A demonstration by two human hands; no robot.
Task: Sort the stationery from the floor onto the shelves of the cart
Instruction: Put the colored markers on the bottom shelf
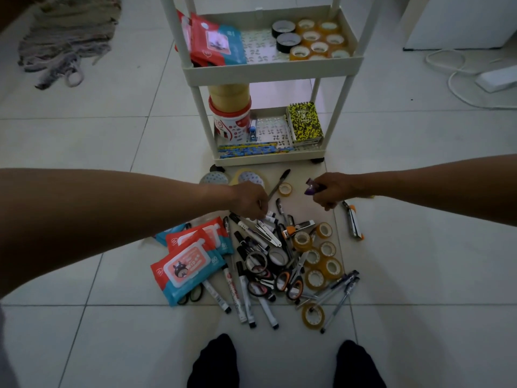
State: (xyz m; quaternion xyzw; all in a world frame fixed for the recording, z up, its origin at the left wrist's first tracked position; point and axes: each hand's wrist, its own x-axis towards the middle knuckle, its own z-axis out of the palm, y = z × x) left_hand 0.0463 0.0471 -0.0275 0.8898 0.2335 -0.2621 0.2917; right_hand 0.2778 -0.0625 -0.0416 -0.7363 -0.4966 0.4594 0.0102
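Head cam: right hand [333, 193] fingers clamped on small purple item [311, 189] above floor pile, near cart [272, 65]. Left hand [250, 200] fingers curled down onto markers [268, 217]; grip unclear.

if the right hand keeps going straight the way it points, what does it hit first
The right hand, holding a small purple item, points left across the floor. The first thing in that line looks like the small clear tape roll, though height above the floor is unclear.
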